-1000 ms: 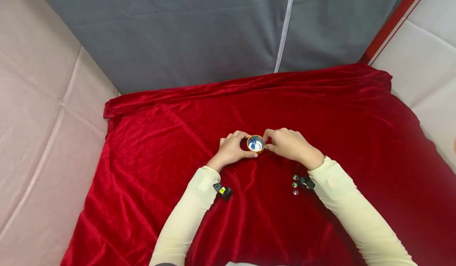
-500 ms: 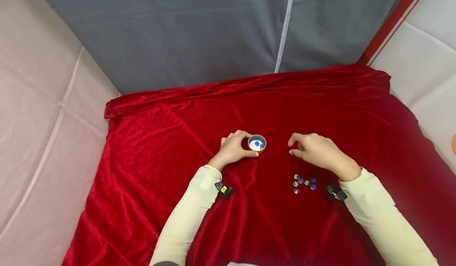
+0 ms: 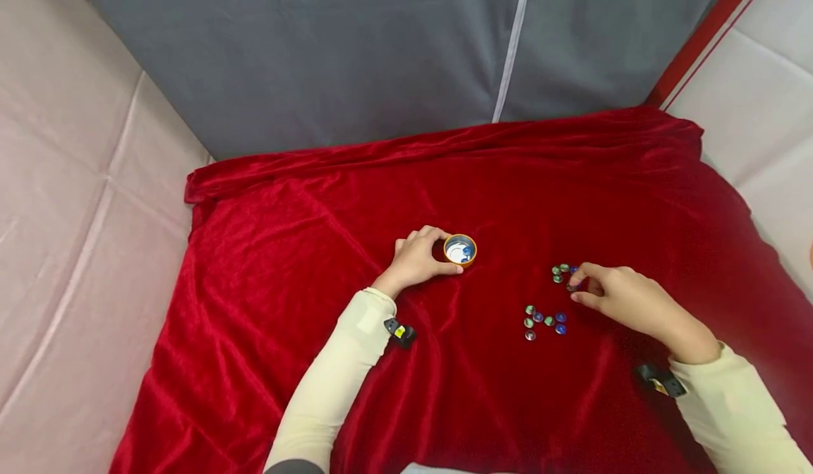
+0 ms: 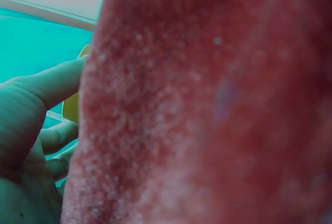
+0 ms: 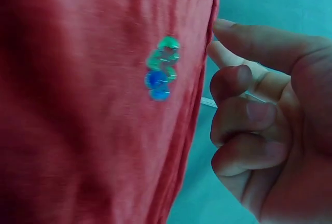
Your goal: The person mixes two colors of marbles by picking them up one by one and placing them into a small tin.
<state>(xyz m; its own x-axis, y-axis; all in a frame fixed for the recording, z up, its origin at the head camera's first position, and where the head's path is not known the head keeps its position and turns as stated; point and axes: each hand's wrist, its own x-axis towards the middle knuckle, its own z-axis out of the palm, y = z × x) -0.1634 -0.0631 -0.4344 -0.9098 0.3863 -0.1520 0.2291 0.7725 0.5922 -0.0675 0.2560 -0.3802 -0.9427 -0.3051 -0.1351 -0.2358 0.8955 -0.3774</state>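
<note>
My left hand (image 3: 419, 261) holds a small yellow bowl (image 3: 473, 258), thumb in front and fingers behind. The bowl has a shiny inside, and a couple of blue glass beads (image 3: 466, 251) lie in it. In the left wrist view, cloth hides most of the bowl (image 4: 71, 107); the left hand (image 4: 26, 115) shows at the edge. My right hand (image 3: 625, 298) reaches to a cluster of green and blue glass beads (image 3: 557, 278). Its thumb and index fingertips are at a dark bead there, seemingly without gripping it. In the right wrist view, the right hand (image 5: 264, 115) holds nothing visible.
Nearer the body lies another group of green, blue and clear glass beads (image 3: 538, 317). Red velvet cloth (image 3: 305, 262) with folds covers the table. A grey curtain (image 3: 330, 58) hangs behind, with pale padded walls (image 3: 63, 178) at the sides.
My right hand has moved from beside the bowl, right and toward the body, to the bead cluster. The left hand stays on the bowl; the beads inside it have shifted.
</note>
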